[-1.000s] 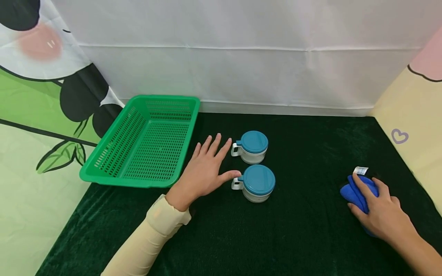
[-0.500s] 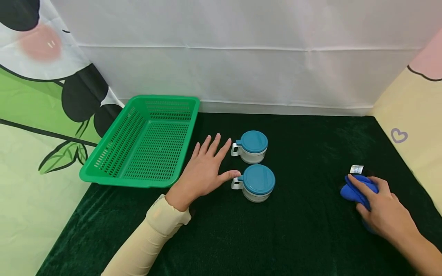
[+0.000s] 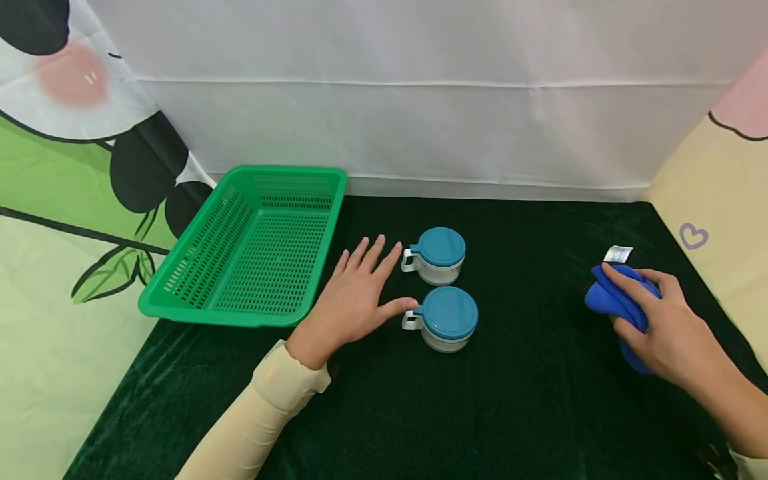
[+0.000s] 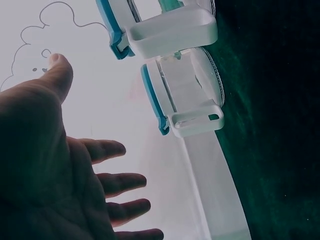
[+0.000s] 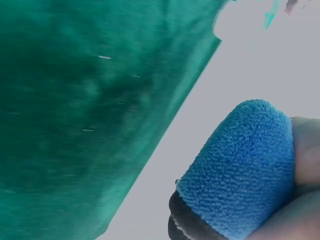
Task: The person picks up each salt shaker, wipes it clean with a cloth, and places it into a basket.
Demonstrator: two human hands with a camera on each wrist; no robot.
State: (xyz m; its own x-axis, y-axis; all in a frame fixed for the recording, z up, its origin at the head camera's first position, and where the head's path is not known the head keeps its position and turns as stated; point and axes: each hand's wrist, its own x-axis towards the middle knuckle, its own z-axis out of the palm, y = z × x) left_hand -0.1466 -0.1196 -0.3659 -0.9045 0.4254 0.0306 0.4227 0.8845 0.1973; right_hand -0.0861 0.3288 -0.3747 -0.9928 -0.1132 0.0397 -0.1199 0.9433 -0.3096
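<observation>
My right hand [image 3: 669, 330] pinches a folded blue terry cloth [image 3: 621, 293] between thumb and fingers at the right side of the table. A white label [image 3: 617, 254] sticks out from its far end. In the right wrist view, the thick fold of the blue cloth [image 5: 242, 170] fills the grip, with a dark shape under it that I cannot identify. My left hand [image 3: 354, 303] is spread, palm down, holding nothing. Its thumb is near the handle of the nearer blue-lidded jar [image 3: 449, 313]; the farther blue-lidded jar [image 3: 441, 257] stands just behind. In the left wrist view, the hand looks apart from both jars.
A green perforated plastic basket [image 3: 282, 319] stands at the back left, beside my left hand. Dark green velvet cloth [image 3: 528, 400] covers the table. A white backdrop [image 3: 420, 133] rises behind it, with printed cloth panels at both sides.
My right hand has moved away from me, carrying the blue cloth, and the cloth appears lifted. My left hand, the jars and the basket have hardly moved.
</observation>
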